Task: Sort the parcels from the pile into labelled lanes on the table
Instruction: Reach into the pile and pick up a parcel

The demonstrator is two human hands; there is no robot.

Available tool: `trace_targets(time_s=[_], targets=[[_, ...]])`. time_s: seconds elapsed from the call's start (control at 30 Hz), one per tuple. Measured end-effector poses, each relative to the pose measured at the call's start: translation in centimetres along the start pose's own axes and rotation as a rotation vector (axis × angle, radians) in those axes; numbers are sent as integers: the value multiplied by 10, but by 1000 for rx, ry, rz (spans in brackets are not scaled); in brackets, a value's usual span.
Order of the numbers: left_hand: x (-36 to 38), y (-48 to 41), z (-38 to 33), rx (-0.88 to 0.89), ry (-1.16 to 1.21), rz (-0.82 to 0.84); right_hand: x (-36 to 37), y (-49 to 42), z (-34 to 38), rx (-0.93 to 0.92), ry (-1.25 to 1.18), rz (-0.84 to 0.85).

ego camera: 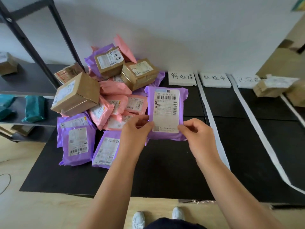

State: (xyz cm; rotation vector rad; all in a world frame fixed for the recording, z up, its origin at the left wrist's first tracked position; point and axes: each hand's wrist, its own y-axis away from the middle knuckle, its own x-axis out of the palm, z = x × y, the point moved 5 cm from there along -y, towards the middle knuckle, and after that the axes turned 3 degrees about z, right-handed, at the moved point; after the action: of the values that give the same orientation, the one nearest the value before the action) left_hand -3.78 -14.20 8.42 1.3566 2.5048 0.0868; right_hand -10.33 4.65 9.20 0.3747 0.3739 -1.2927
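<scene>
I hold a purple mailer parcel upright above the black table, its white shipping label facing me. My left hand pinches its lower left corner and my right hand pinches its lower right corner. Left of it lies the pile of brown boxes, pink mailers and purple mailers. At the back of the table stand three white lane signs: the first, the second and the third, partly hidden by a box.
White tape strips divide the table into lanes. Brown boxes sit at the back of the rightmost lane. A dark metal shelf rack with teal bags and a box stands at the left. My shoes show below the table's front edge.
</scene>
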Motion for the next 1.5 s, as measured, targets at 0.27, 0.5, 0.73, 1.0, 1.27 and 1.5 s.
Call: trace_targets(time_s=[0.27,0.5,0.73,1.0,1.27,1.5], targets=[[6,14,-56,109,255,-54,-32,23,23,-95,-54,0],[3,26,-68,96,285,-118,-40,32,26,-71,-158,36],[4,42,-80,131,330,-40,-57,35,41,-101,-321,-65],[12,57,-91,140,319,104,-79,29,61,-144,-305,-191],[15,59,-96,138,325,93,-87,34,62,-205,-263,-266],[15,64,-116,226,289,14,-96,38,74,-283,-301,-241]])
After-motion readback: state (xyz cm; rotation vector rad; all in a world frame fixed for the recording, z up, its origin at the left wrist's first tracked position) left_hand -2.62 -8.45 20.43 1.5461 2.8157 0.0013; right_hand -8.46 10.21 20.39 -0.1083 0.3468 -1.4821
